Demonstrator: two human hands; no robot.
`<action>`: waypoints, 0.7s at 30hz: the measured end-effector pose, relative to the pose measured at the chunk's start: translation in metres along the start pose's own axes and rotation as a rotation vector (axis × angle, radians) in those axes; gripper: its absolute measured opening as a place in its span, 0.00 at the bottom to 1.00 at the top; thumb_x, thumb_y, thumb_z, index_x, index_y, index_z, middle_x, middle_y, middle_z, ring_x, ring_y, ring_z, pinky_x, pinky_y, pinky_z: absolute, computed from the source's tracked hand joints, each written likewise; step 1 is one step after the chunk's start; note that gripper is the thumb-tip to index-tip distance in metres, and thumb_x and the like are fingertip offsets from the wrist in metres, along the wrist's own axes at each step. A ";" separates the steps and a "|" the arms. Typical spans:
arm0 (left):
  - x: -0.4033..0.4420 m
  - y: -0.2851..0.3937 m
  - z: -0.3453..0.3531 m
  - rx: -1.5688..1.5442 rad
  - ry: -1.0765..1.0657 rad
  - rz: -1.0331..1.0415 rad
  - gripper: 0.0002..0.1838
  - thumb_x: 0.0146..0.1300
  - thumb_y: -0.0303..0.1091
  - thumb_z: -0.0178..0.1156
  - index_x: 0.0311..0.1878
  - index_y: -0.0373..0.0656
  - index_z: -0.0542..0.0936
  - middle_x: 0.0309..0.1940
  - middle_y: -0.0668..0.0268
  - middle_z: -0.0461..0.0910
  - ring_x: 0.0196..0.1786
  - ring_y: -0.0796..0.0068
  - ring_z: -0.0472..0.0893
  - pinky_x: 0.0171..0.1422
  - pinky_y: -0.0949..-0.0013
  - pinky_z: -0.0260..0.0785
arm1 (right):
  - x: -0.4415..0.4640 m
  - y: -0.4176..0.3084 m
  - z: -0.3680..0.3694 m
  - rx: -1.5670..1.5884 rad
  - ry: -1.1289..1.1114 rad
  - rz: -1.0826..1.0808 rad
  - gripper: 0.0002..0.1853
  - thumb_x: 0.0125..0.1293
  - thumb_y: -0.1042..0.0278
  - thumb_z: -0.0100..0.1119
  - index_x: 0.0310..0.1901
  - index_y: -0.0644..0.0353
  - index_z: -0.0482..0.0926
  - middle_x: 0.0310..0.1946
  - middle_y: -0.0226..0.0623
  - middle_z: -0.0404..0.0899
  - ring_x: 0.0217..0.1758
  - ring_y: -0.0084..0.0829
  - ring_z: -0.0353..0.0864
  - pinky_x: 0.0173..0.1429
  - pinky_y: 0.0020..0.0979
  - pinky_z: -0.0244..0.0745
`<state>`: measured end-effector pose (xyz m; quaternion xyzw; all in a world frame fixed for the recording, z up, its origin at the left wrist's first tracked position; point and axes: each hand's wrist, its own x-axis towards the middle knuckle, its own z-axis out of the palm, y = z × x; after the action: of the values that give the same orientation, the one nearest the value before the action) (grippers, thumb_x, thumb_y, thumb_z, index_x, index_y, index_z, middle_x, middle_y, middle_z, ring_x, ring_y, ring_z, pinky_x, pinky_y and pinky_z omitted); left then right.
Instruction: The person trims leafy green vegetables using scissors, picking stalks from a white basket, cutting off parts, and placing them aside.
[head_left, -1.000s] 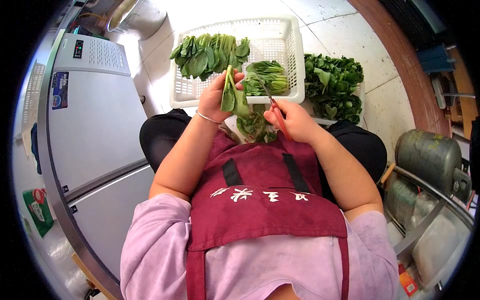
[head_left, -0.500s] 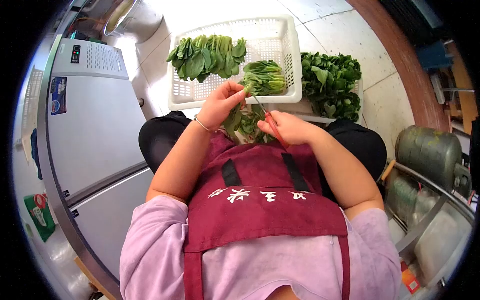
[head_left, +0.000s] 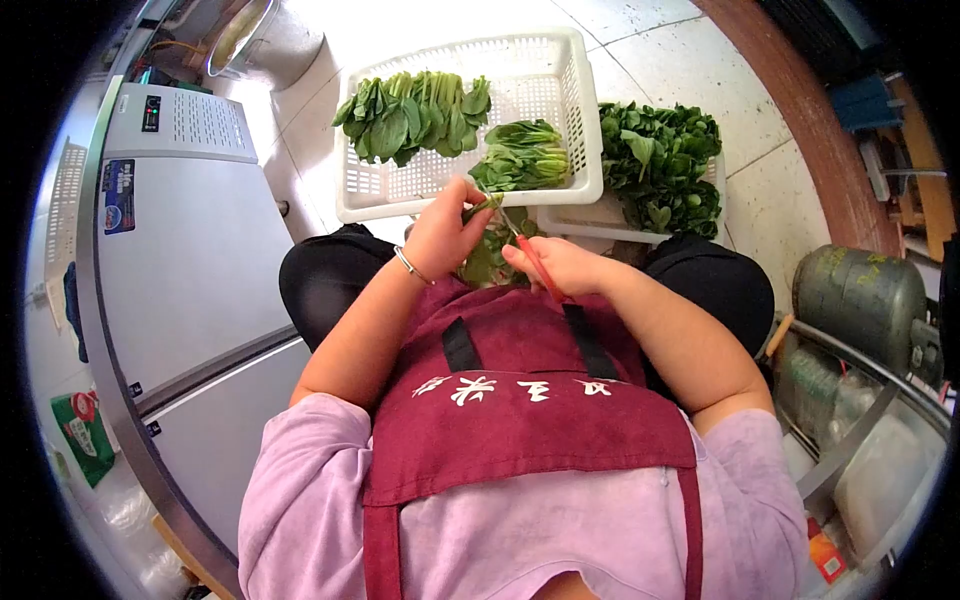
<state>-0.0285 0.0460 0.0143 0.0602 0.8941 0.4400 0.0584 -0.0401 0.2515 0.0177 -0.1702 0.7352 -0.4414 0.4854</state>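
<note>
Just in front of the white basket point(head_left: 400, 209), my left hand point(head_left: 443, 232) is closed on a green vegetable stalk point(head_left: 486, 206). My right hand point(head_left: 563, 268) grips red-handled scissors point(head_left: 537, 264), whose blades point up toward the stalk's end. Inside the basket a large bunch of leafy greens point(head_left: 412, 118) lies at the left and a smaller bunch point(head_left: 525, 156) at the right front. Loose leaves point(head_left: 490, 258) lie below the hands, partly hidden by them.
A second tray point(head_left: 590, 222) heaped with dark greens point(head_left: 662, 165) stands right of the basket. A white appliance point(head_left: 190, 250) is at the left, a metal pot point(head_left: 275, 45) at the upper left. A gas cylinder point(head_left: 860, 305) and metal rack point(head_left: 870, 365) are at the right.
My left hand has turned the stalk and brought it down toward the basket's front edge. My right hand has shifted slightly left and down, and the scissors now meet the stalk's end.
</note>
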 end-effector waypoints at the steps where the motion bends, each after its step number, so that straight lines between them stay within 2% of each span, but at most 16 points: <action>1: -0.002 0.003 -0.001 0.023 -0.003 -0.051 0.12 0.58 0.30 0.61 0.40 0.37 0.70 0.30 0.53 0.76 0.33 0.57 0.77 0.38 0.63 0.69 | 0.002 0.002 0.003 0.000 0.000 -0.002 0.38 0.64 0.30 0.38 0.28 0.68 0.74 0.24 0.46 0.76 0.32 0.39 0.77 0.40 0.37 0.69; 2: -0.004 0.001 0.000 0.024 -0.002 -0.052 0.12 0.58 0.30 0.61 0.40 0.37 0.70 0.30 0.53 0.76 0.33 0.57 0.77 0.38 0.63 0.69 | 0.003 0.003 0.006 0.017 -0.006 0.009 0.39 0.63 0.29 0.38 0.28 0.68 0.75 0.24 0.47 0.77 0.31 0.40 0.78 0.40 0.36 0.70; 4: -0.009 -0.007 0.005 0.000 -0.018 -0.177 0.13 0.58 0.31 0.61 0.41 0.37 0.69 0.31 0.53 0.76 0.35 0.57 0.78 0.40 0.63 0.69 | 0.004 0.004 0.009 0.037 -0.012 0.020 0.40 0.63 0.29 0.39 0.28 0.68 0.76 0.23 0.47 0.78 0.31 0.40 0.79 0.39 0.36 0.71; 6: -0.016 -0.014 0.009 -0.007 -0.005 -0.145 0.13 0.58 0.31 0.61 0.41 0.37 0.69 0.32 0.53 0.77 0.36 0.57 0.78 0.41 0.63 0.70 | 0.005 0.004 0.011 0.052 -0.109 0.117 0.34 0.65 0.31 0.38 0.31 0.62 0.72 0.19 0.33 0.72 0.20 0.26 0.74 0.25 0.29 0.69; 12: -0.024 -0.024 0.022 -0.028 0.065 -0.098 0.14 0.59 0.30 0.61 0.42 0.35 0.68 0.33 0.53 0.77 0.37 0.58 0.79 0.43 0.63 0.70 | 0.014 0.022 0.022 0.096 -0.097 0.097 0.32 0.65 0.33 0.42 0.23 0.60 0.70 0.19 0.31 0.70 0.18 0.25 0.73 0.23 0.29 0.67; 14: -0.025 -0.027 0.025 -0.029 0.094 -0.105 0.14 0.59 0.30 0.61 0.42 0.35 0.67 0.33 0.52 0.77 0.37 0.59 0.79 0.43 0.63 0.70 | 0.018 0.026 0.023 0.079 -0.088 0.097 0.32 0.65 0.33 0.42 0.24 0.60 0.70 0.19 0.31 0.70 0.18 0.25 0.73 0.22 0.29 0.67; 16: -0.025 -0.027 0.027 -0.107 0.092 -0.176 0.12 0.60 0.29 0.61 0.41 0.36 0.69 0.32 0.57 0.77 0.37 0.68 0.79 0.43 0.67 0.71 | 0.017 0.024 0.022 0.065 -0.078 0.095 0.32 0.65 0.33 0.42 0.24 0.60 0.70 0.18 0.31 0.70 0.18 0.24 0.73 0.22 0.28 0.67; 17: -0.025 -0.027 0.027 -0.108 0.092 -0.176 0.12 0.60 0.29 0.61 0.41 0.36 0.69 0.32 0.57 0.77 0.37 0.68 0.79 0.43 0.67 0.71 | 0.017 0.023 0.021 0.077 -0.082 0.106 0.33 0.65 0.33 0.42 0.24 0.61 0.70 0.18 0.31 0.70 0.18 0.24 0.73 0.22 0.28 0.67; 19: -0.026 -0.023 0.027 0.028 0.172 -0.024 0.12 0.60 0.29 0.61 0.40 0.36 0.69 0.32 0.57 0.77 0.37 0.68 0.79 0.42 0.67 0.71 | 0.014 0.019 0.020 0.090 -0.086 0.117 0.33 0.65 0.33 0.42 0.24 0.61 0.71 0.18 0.31 0.70 0.19 0.24 0.73 0.22 0.28 0.66; 21: -0.027 -0.023 0.026 0.009 0.151 -0.046 0.12 0.59 0.29 0.62 0.40 0.36 0.69 0.32 0.57 0.78 0.37 0.69 0.79 0.42 0.67 0.71 | 0.012 0.016 0.020 0.139 -0.113 0.169 0.33 0.64 0.33 0.42 0.25 0.62 0.72 0.18 0.31 0.70 0.18 0.24 0.73 0.22 0.27 0.66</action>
<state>0.0008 0.0482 -0.0188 0.0067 0.8991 0.4377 0.0006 -0.0258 0.2429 -0.0047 -0.0981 0.6860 -0.4384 0.5723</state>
